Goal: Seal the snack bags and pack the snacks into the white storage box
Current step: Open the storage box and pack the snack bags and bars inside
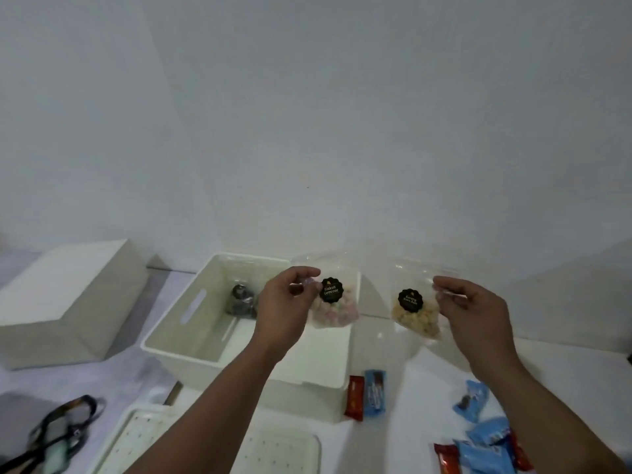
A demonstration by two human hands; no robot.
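My left hand [285,302] pinches the upper left edge of a clear bag of pink and white biscuits [337,311] with a black round label, held over the right end of the white storage box [178,340]. My right hand [473,311] pinches the upper right edge of a second clear bag of yellowish nuts [415,316], also black-labelled, held in the air to the right of the box. Inside the box lies one dark bagged snack [241,301]. I cannot tell whether the bags' tops are sealed.
The box's white perforated lid [277,449] lies at the front. Red and blue wrapped bars [366,393] lean by the box; more blue and red snack packs [485,439] lie at the front right. A white block [68,299] stands at left, a black lanyard [58,429] at front left.
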